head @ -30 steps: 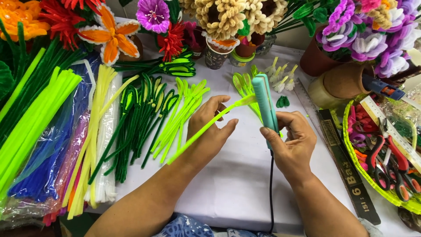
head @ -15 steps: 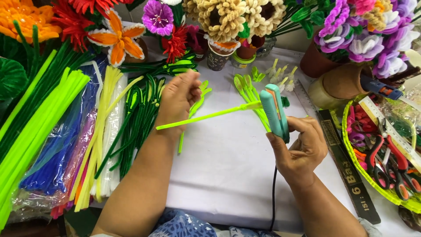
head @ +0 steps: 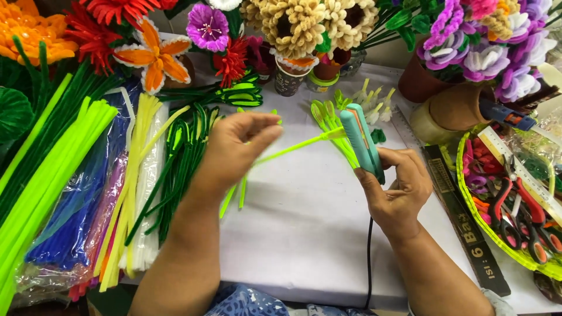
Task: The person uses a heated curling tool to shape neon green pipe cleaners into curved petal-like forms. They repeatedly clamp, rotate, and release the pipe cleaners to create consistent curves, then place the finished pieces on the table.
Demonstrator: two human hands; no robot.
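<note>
The lime-green pipe cleaner (head: 293,147) runs between our hands above the white table (head: 304,234). Our left hand (head: 234,152) pinches its near end with fingertips together, just right of the dark green stems (head: 181,158). Our right hand (head: 395,187) squeezes the teal flat iron (head: 362,140) closed on the far end. We judge that a taut, level, slow pull flattens it evenly.

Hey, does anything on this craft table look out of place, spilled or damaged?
Nothing stands out. The right hand squeezes a teal flat iron on a lime pipe cleaner pinched by the left hand; the pipe cleaner bundles lie sorted.
</note>
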